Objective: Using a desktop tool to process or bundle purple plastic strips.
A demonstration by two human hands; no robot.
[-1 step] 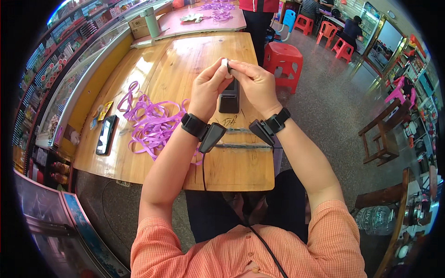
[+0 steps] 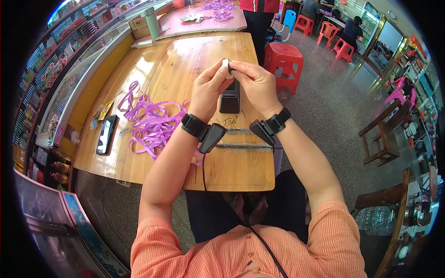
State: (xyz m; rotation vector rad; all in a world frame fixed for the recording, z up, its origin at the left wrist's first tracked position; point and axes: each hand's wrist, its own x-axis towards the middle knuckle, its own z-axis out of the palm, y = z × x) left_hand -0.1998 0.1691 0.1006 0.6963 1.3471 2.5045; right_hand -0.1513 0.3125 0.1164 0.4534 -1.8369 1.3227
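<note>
Over the wooden table (image 2: 185, 51), my left hand (image 2: 208, 88) and my right hand (image 2: 255, 83) meet fingertip to fingertip. Between them they pinch a small white and dark piece (image 2: 225, 63), mostly hidden by the fingers, so its kind is unclear. Just below the hands lies a black box-shaped object (image 2: 229, 103), its far part covered by them. A loose heap of purple ribbon (image 2: 153, 121) spreads left of my left forearm. Each wrist wears a black strap with a dark module, and a cable hangs from the left one.
A black phone (image 2: 107, 134) and a yellow packet (image 2: 105, 110) lie at the table's left. Farther off, a pink tabletop (image 2: 208, 22) bears a green bottle (image 2: 151, 23) and more purple ribbon. A red stool (image 2: 283, 62) and a standing person (image 2: 259, 28) are beyond the right edge.
</note>
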